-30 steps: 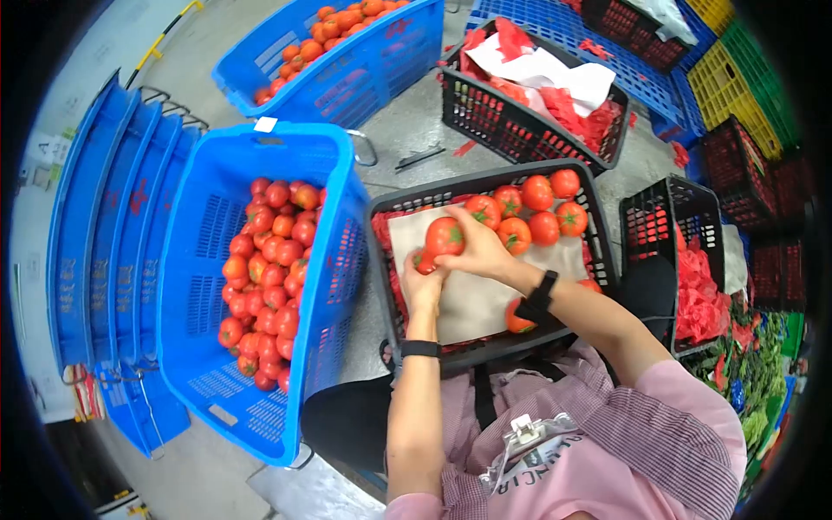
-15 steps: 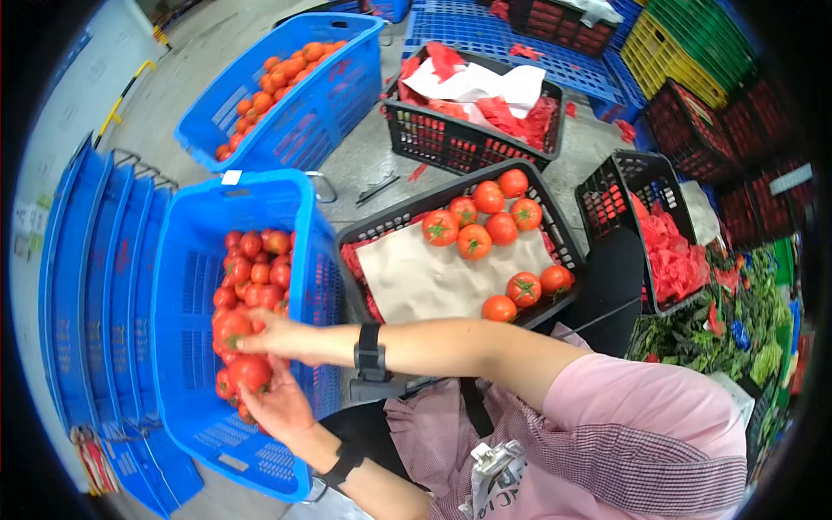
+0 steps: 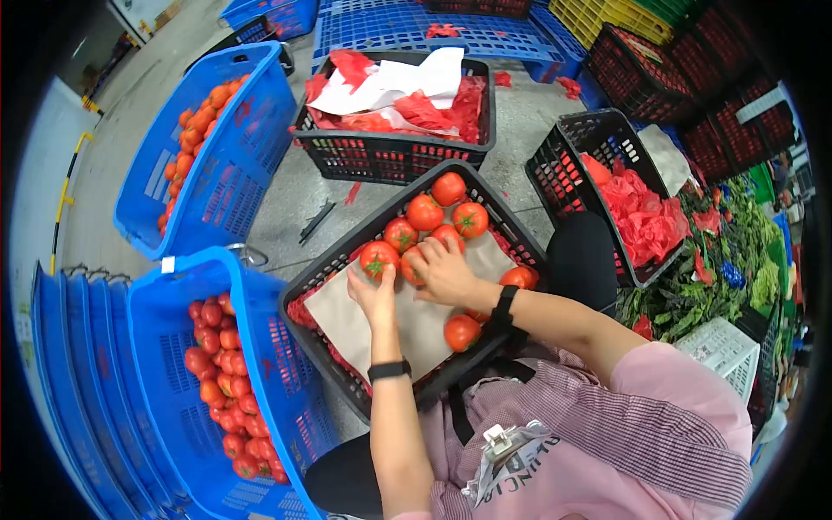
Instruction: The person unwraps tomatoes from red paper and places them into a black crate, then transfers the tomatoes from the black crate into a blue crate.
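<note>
My left hand (image 3: 374, 299) cups the near side of a ripe tomato (image 3: 379, 256), thumb and fingers around it, in the black crate (image 3: 325, 279). Beside it, my right hand (image 3: 446, 274) bends its fingers over another tomato (image 3: 411, 269), partly hidden under them. A further tomato (image 3: 448, 234) sits against the fingertips of that hand. Several more red tomatoes with green calyxes lie around the hands on a beige paper sheet (image 3: 347, 314). Closer to my body, a tomato (image 3: 462, 333) rests by the crate's near edge, and others are partly hidden by my right forearm.
To the left stands a blue basket (image 3: 260, 347) of tomatoes, with another blue basket (image 3: 227, 165) behind it. Black crates with red wrapping (image 3: 433, 113) stand beyond and to the right. Stacked blue baskets (image 3: 65, 347) line the far left; leafy greens (image 3: 737, 234) lie at right.
Both hands have moved right, from holding tomatoes over the blue basket to tomatoes in the black crate. The view has turned, so the surroundings appear shifted left.
</note>
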Available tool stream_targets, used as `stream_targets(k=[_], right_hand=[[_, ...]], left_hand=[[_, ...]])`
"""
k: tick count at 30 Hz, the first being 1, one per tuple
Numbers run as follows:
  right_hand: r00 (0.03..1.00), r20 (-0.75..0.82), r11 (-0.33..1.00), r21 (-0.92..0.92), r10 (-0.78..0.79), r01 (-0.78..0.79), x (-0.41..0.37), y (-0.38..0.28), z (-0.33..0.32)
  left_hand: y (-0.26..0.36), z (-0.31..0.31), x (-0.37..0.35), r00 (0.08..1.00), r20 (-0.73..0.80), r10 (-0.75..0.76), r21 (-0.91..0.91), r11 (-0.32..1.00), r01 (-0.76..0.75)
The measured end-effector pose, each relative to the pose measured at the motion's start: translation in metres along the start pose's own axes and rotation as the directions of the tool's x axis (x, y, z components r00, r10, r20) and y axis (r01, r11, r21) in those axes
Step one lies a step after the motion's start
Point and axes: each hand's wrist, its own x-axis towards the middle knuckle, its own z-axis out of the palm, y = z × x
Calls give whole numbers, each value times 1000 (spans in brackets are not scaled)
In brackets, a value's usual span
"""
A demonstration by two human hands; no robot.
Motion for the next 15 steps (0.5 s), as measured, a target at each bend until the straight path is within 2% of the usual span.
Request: stream_targets(k=[2, 3, 4, 6, 7, 8, 9, 10, 11, 12, 13, 14, 15], right_hand=[[992, 124, 951, -300, -39, 75, 2, -6, 3], [990, 124, 935, -337, -69, 108, 5, -2, 5], [991, 122, 936, -336, -63, 101, 8, 7, 17], [995, 34, 944, -316, -95, 101, 17, 18, 25], [991, 90, 970, -210, -101, 118, 16, 21, 19], [991, 94, 972, -203, -98, 115, 11, 19, 13], [998, 64, 999, -27, -24, 25, 7, 16, 5], [998, 51, 987, 154, 48, -56, 6, 11, -4], [992, 49, 946, 297, 119, -129, 4, 2, -12], [993, 57, 944, 310, 100, -112, 7, -10, -15], [972, 143, 778, 583, 188, -236, 11, -25, -18], [936, 256, 521, 779, 242, -348, 15, -40, -21], [806, 569, 235, 771, 161, -591, 27, -60, -37]], left_hand=[[-8, 16, 23, 941, 46, 335, 266, 904, -335], [-16, 24, 31, 915, 31, 403, 356, 851, -387], [-8, 24, 31, 914, 37, 405, 358, 848, -390], [1, 22, 30, 966, 59, 253, 335, 906, -258], [-5, 21, 31, 953, 7, 304, 325, 900, -289], [-10, 18, 27, 954, 9, 299, 332, 899, -285], [-14, 14, 23, 996, -30, 88, -144, 985, -92], [-12, 6, 16, 993, 26, -115, -589, 800, 109], [-11, -10, 8, 928, 224, -297, -763, 540, 357], [-5, -27, -6, 932, 201, -303, -770, 539, 342], [1, -43, -23, 897, 355, -263, -857, 293, 424], [7, -60, -37, 857, 486, -173, -866, 34, 498], [9, -79, -47, 880, 439, -183, -895, -1, 447]])
